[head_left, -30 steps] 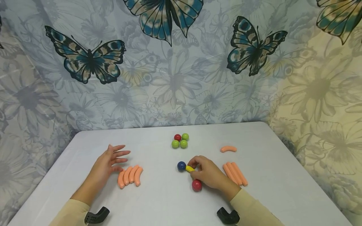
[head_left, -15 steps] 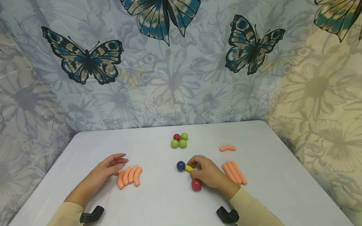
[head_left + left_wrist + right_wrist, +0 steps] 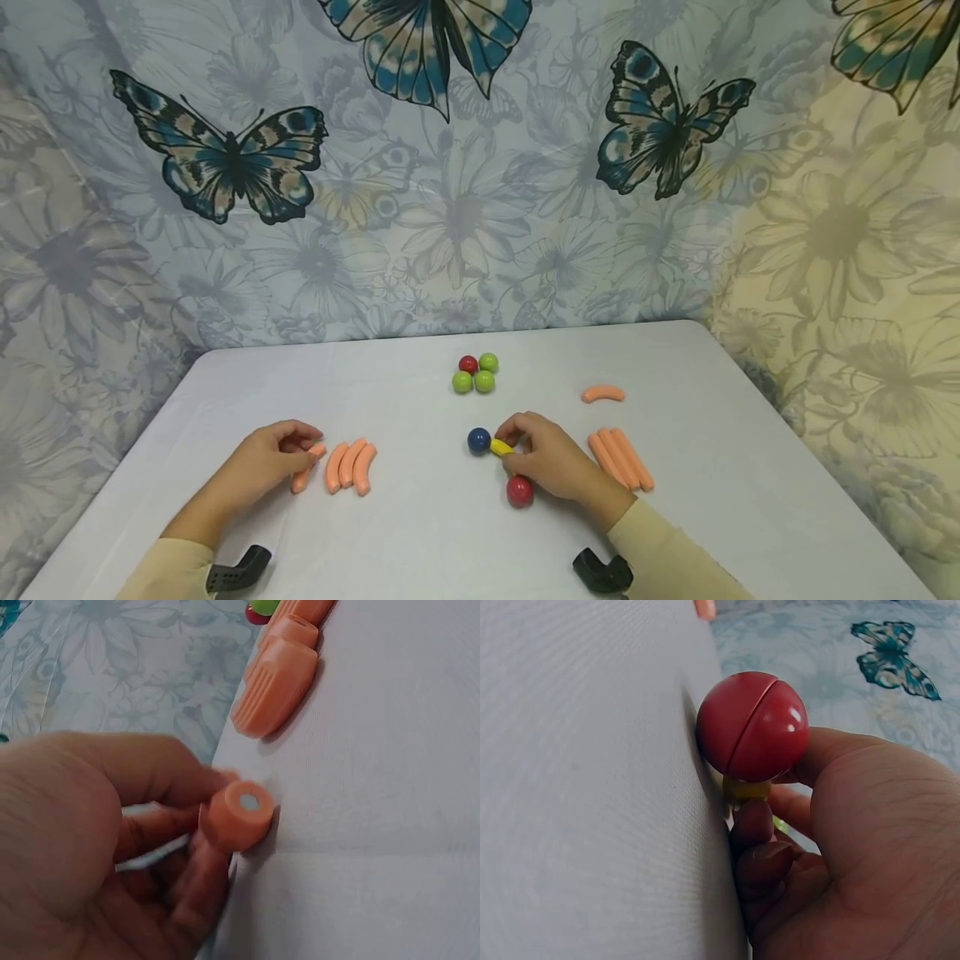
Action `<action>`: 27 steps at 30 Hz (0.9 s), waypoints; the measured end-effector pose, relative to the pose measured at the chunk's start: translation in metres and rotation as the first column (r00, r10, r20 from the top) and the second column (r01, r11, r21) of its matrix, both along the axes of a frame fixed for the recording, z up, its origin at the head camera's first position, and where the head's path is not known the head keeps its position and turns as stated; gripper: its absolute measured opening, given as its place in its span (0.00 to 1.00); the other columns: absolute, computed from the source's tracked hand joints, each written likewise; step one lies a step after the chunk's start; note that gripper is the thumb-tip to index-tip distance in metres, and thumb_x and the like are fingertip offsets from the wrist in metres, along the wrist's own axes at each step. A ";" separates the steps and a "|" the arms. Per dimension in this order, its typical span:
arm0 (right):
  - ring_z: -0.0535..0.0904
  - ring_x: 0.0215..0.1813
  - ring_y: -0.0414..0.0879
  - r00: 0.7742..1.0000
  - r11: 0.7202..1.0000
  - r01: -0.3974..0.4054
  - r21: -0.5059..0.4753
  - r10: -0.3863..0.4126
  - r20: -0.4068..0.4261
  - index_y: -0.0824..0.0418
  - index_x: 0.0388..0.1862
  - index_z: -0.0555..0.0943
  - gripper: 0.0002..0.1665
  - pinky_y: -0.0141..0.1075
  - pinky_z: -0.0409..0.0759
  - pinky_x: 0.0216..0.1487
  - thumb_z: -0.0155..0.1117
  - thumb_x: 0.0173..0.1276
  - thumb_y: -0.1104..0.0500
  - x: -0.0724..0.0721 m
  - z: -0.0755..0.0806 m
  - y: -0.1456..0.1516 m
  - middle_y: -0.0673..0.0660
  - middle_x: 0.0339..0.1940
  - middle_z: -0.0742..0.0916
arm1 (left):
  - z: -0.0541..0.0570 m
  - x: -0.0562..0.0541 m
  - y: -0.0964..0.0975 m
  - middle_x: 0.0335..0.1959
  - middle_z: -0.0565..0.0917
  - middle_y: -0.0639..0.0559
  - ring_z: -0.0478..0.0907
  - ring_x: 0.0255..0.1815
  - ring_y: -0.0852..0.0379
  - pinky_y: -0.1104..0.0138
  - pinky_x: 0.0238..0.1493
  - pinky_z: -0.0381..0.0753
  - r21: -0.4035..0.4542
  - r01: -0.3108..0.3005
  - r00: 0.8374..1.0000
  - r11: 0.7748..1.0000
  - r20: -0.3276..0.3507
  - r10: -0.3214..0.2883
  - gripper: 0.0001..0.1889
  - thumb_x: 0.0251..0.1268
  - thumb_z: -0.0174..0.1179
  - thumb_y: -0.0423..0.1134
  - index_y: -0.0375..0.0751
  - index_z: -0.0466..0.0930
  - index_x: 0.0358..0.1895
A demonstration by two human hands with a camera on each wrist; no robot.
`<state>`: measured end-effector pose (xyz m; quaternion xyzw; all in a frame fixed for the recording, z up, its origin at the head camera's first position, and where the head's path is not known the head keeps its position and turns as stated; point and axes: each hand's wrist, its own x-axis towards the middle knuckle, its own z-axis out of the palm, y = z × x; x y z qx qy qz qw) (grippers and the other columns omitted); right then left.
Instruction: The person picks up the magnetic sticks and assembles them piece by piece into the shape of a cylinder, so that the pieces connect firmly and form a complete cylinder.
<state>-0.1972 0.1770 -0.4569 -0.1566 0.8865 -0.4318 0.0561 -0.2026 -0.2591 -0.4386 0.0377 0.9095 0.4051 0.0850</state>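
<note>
White counter (image 3: 420,542) filling the lower part of the head view, backed by a floral backdrop (image 3: 465,283), bluish grey in the middle and yellowish at the right, with large dark-and-blue butterfly prints (image 3: 234,162) along the top.

At lower left of the frame, left hand (image 3: 264,461) curled, thumb and fingers pinching a held orange piece (image 3: 300,481). Just right of that, three curved orange pieces (image 3: 348,464) side by side.

Slightly right of centre, right hand (image 3: 552,460) with fingers drawn together on a yellow piece (image 3: 501,447); blue ball (image 3: 478,441) touching its left end, large red ball (image 3: 520,491) just below the fingers.

Farther right, three straight orange sticks (image 3: 622,458), with a lone curved piece (image 3: 603,393) above. Near the far edge, clustered green balls (image 3: 483,382) and small red ball (image 3: 468,364).
</note>
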 end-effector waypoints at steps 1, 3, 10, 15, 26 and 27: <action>0.76 0.39 0.47 1.000 1.000 0.001 0.000 -0.001 0.001 0.55 0.53 0.86 0.18 0.39 0.77 0.40 0.75 0.65 0.65 0.000 0.000 0.000 0.48 0.45 0.83 | 0.000 0.000 0.001 0.39 0.86 0.50 0.81 0.40 0.52 0.58 0.44 0.80 -0.036 -0.018 1.000 0.999 -0.003 0.018 0.20 0.77 0.69 0.42 0.31 0.83 0.62; 0.76 0.40 0.47 1.000 1.000 0.003 0.002 -0.003 0.002 0.55 0.53 0.86 0.18 0.39 0.77 0.41 0.74 0.65 0.65 0.000 0.000 0.000 0.48 0.45 0.83 | 0.001 0.000 0.002 0.31 0.84 0.51 0.81 0.32 0.53 0.59 0.39 0.79 -0.090 -0.058 0.998 0.994 -0.017 0.057 0.16 0.79 0.67 0.40 0.31 0.83 0.58; 0.76 0.40 0.47 1.000 1.000 0.002 0.014 -0.002 -0.006 0.55 0.54 0.86 0.18 0.39 0.77 0.41 0.74 0.65 0.65 0.001 0.002 0.000 0.48 0.46 0.83 | 0.005 0.000 0.007 0.19 0.81 0.53 0.78 0.23 0.54 0.59 0.33 0.75 -0.213 -0.136 0.989 0.968 -0.085 0.121 0.17 0.81 0.64 0.40 0.29 0.83 0.61; 0.76 0.39 0.46 1.000 1.000 0.010 0.013 -0.010 -0.015 0.55 0.53 0.87 0.18 0.38 0.77 0.41 0.73 0.65 0.66 0.001 0.002 0.001 0.48 0.45 0.83 | 0.008 -0.002 0.010 0.19 0.81 0.54 0.77 0.26 0.55 0.59 0.37 0.76 -0.230 -0.114 0.989 0.967 -0.121 0.088 0.21 0.82 0.64 0.44 0.30 0.83 0.64; 0.77 0.40 0.47 1.000 1.000 -0.005 0.012 0.005 -0.007 0.54 0.54 0.87 0.17 0.39 0.77 0.41 0.73 0.67 0.65 -0.001 0.000 0.001 0.47 0.45 0.83 | 0.024 -0.001 0.034 0.45 0.85 0.46 0.81 0.42 0.48 0.56 0.39 0.80 -0.221 -0.086 0.952 0.971 -0.307 0.015 0.15 0.75 0.71 0.38 0.35 0.90 0.58; 0.76 0.40 0.47 1.000 1.000 -0.005 0.012 0.005 -0.007 0.54 0.54 0.87 0.17 0.39 0.77 0.40 0.73 0.67 0.65 -0.001 -0.001 0.001 0.47 0.45 0.83 | 0.026 0.000 0.038 0.45 0.85 0.47 0.81 0.42 0.48 0.55 0.40 0.81 -0.209 -0.080 0.949 0.975 -0.315 0.010 0.15 0.76 0.71 0.39 0.35 0.90 0.58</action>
